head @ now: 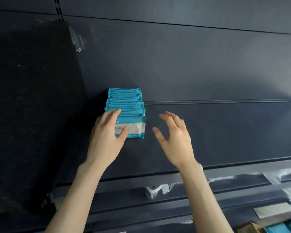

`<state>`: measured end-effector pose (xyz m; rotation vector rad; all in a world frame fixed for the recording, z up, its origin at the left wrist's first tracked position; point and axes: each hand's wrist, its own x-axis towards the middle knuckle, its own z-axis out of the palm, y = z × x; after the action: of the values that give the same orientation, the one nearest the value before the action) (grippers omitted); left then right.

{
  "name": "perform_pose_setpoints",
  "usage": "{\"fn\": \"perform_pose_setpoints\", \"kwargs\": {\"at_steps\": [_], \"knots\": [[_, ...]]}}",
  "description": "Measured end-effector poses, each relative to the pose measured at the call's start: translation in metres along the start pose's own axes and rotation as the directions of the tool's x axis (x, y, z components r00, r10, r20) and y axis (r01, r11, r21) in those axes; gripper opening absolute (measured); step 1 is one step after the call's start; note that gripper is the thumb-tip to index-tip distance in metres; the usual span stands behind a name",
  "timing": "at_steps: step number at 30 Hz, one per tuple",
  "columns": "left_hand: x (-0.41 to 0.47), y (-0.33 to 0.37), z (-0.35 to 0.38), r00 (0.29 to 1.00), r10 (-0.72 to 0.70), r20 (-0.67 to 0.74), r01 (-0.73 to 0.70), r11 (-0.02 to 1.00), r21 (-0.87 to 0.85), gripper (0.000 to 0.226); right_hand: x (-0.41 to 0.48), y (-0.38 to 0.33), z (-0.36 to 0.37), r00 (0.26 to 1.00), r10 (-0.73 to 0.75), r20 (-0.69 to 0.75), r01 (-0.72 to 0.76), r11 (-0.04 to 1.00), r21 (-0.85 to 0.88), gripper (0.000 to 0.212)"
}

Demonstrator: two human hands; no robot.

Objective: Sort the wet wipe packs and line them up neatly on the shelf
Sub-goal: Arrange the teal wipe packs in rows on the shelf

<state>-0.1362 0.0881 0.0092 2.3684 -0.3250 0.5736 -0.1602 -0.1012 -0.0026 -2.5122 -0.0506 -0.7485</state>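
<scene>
Teal wet wipe packs (125,101) stand in a row on the dark shelf (225,128). The left hand (106,133) grips the front pack (135,127), thumb on its face; the right hand (175,137) hovers beside, fingers spread, empty

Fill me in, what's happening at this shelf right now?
A person is lining up teal wet wipe packs in a row on the dark shelf. The left hand grips the front pack at its left end, thumb on its face. The right hand hovers open beside the row, touching nothing. The row runs back to the rear panel.
</scene>
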Motion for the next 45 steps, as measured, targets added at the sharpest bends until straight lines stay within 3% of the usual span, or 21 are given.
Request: {"fn": "perform_pose_setpoints", "kwargs": {"at_steps": [5, 10, 15, 18, 27, 32, 38, 45], "knots": [[-0.03, 0.046, 0.026, 0.987, 0.162, -0.016, -0.162, 0.985, -0.055, 0.036, -0.05, 0.034, -0.042, 0.99, 0.077, -0.116, -0.078, 0.997, -0.003, 0.032], [-0.1, 0.123, 0.083, 0.927, 0.312, 0.211, -0.263, 0.937, -0.229, 0.036, -0.145, 0.098, -0.111, 0.963, 0.197, -0.183, -0.209, 0.976, -0.053, 0.028], [-0.198, 0.196, 0.148, 0.823, 0.354, 0.445, -0.213, 0.918, -0.335, 0.034, -0.259, 0.163, -0.174, 0.925, 0.341, -0.166, -0.365, 0.92, -0.145, 0.022], [-0.25, 0.231, 0.185, 0.721, 0.375, 0.582, -0.19, 0.915, -0.355, 0.037, -0.325, 0.195, -0.199, 0.886, 0.442, -0.142, -0.462, 0.871, -0.166, 0.022], [-0.352, 0.296, 0.267, 0.321, 0.412, 0.853, -0.235, 0.907, -0.349, 0.04, -0.466, 0.246, -0.243, 0.631, 0.77, -0.094, -0.766, 0.6, -0.232, 0.023], [-0.359, 0.327, 0.305, 0.197, 0.446, 0.873, -0.281, 0.879, -0.385, 0.041, -0.484, 0.278, -0.251, 0.524, 0.84, -0.14, -0.845, 0.493, -0.205, 0.021], [-0.331, 0.359, 0.373, 0.15, 0.47, 0.87, -0.273, 0.865, -0.42, 0.041, -0.458, 0.343, -0.254, 0.441, 0.877, -0.192, -0.895, 0.414, -0.166, 0.023], [-0.274, 0.39, 0.484, 0.052, 0.388, 0.92, -0.235, 0.901, -0.366, 0.04, -0.401, 0.446, -0.244, 0.327, 0.936, -0.127, -0.941, 0.311, -0.131, 0.029]]}}
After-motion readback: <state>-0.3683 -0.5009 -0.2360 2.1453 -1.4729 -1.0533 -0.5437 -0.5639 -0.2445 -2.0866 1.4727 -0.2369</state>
